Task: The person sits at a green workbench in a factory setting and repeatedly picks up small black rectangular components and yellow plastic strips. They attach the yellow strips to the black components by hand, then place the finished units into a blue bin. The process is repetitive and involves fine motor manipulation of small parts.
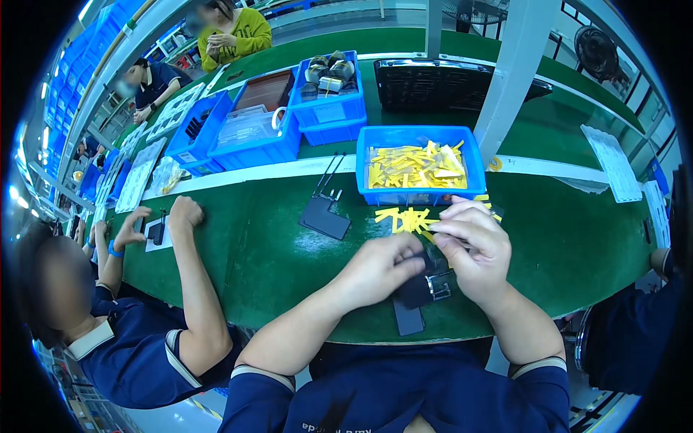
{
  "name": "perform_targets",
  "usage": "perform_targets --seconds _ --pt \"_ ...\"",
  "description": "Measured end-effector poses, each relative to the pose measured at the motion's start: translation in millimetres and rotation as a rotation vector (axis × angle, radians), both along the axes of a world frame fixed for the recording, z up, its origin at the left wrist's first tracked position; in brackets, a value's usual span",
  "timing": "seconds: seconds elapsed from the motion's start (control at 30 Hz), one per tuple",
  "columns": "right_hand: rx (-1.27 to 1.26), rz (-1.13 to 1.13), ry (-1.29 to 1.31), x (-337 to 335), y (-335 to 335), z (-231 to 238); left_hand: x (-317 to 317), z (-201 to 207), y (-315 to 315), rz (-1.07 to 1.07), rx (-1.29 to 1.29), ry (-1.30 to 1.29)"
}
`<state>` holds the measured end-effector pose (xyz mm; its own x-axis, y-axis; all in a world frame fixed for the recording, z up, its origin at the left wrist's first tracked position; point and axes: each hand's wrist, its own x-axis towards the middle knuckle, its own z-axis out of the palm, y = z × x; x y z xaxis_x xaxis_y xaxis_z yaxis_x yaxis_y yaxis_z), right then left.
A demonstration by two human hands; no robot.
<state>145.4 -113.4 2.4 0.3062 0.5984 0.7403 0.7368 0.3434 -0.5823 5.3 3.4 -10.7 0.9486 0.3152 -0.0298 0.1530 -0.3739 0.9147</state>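
My left hand (386,268) is closed, its curled fingers at the upper side of a black flat device (410,317) near the table's front edge. A shiny metal-like piece (439,286) shows at the device's right side. To the right, my right hand (476,249) is pinched above the device; what its fingertips hold is too small to make out. Just beyond the fingertips lies a loose pile of yellow strips (408,219). Farther left rests another black device (325,216), L-shaped, with two thin black leads and short metal prongs.
A blue bin (368,189) of yellow strips stands behind my hands, beside a white post (516,72). More blue bins (253,154) stand back left. At my left, a co-worker's hands (186,213) are over a small black part. A black panel (433,83) lies behind.
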Motion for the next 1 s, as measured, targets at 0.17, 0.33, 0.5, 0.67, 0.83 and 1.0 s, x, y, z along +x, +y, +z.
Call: perform_targets --seconds 0.17,0.33,0.5,0.67,0.83,1.0 --pt "-0.139 -0.063 0.21 -2 5 -8 1 -17 4 0.097 -0.323 -0.164" --pt "-0.048 -0.045 0.063 5 3 -8 3 -16 0 0.13 -0.341 -0.213" --pt "-0.138 -0.073 0.203 -2 5 -6 3 -19 0 0.128 -0.372 -0.317" --pt "-0.211 -0.016 0.227 4 4 -6 0 -9 -3 0.111 -0.401 -0.267" --pt "-0.201 -0.014 0.191 5 5 -7 0 -11 -2 0.113 -0.404 -0.277" --pt "-0.218 -0.022 0.197 3 5 -6 -1 -11 0 0.111 -0.32 -0.226"
